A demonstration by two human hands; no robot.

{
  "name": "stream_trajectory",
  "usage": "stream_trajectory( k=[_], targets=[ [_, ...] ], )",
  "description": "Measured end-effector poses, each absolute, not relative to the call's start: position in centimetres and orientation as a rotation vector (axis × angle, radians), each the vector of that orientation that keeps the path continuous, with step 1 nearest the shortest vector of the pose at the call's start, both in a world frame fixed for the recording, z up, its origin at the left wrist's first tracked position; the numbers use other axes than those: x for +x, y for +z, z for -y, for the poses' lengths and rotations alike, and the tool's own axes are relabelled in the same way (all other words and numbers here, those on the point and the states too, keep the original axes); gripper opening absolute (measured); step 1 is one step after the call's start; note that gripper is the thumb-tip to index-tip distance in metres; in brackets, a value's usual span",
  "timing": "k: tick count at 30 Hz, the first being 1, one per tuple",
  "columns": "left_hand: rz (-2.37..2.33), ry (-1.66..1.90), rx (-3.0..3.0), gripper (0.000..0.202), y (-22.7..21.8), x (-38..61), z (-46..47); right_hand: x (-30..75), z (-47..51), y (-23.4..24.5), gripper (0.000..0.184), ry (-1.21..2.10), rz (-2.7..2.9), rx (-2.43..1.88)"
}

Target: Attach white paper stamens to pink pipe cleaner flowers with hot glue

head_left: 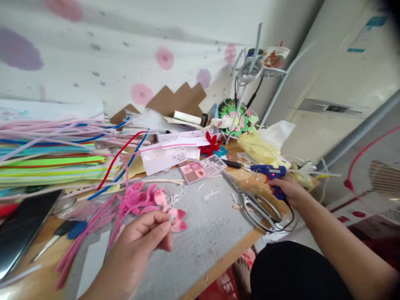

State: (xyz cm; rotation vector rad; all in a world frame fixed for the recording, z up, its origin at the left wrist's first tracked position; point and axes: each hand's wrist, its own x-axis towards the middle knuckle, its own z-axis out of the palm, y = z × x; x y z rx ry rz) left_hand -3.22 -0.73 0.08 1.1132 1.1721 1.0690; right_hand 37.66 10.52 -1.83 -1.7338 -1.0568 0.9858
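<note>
My left hand [142,235] pinches a small pink flower [178,221] between thumb and forefinger, above the grey work mat [200,241]. The flower has several pointed petals, and a pale spot shows at its middle by my fingertips. To the right, my right hand [286,187] is wrapped round a blue glue gun [270,171] with a small red light on its side. The gun's nozzle points left, and a clear glue stick [315,172] sticks out of its back. Pink pipe-cleaner stems and flowers [134,200] lie just behind my left hand.
Scissors [259,208] lie open-handled at the mat's right edge, below the glue gun. A make-up palette [203,168] sits at the mat's back. Bundled coloured pipe cleaners [50,162] fill the left, with a dark phone [25,229] in front. A metal stand [250,75] rises behind.
</note>
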Motion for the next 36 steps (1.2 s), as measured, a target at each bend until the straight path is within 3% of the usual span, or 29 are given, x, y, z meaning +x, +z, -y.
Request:
stream_trajectory(
  k=[5,10,18,23,29,36],
  targets=[
    [-1.157,1.012,1.129,0.021,0.0,-3.2,0.7,39.0,-11.9,-3.5,0.031,1.045,1.042,-1.905],
    [-1.19,1.038,1.147,0.021,-0.3,-3.3,0.4,38.9,-12.8,-3.5,0.031,0.934,1.149,-2.087],
    [-1.158,1.069,1.166,0.019,0.1,-3.0,0.6,38.9,-12.0,-0.7,0.023,0.381,1.601,-2.389],
    [-1.187,1.05,1.197,0.022,0.1,-3.0,0.5,32.8,-10.3,2.0,0.016,0.114,2.059,-1.982],
    [-1.214,1.035,1.194,0.022,0.1,-3.0,0.4,23.8,-10.0,1.4,0.02,0.37,2.677,-1.259],
    [-1.224,1.024,1.165,0.021,-0.2,-3.1,0.2,21.7,-12.0,-0.3,0.013,0.462,2.77,-1.138]
  ],
)
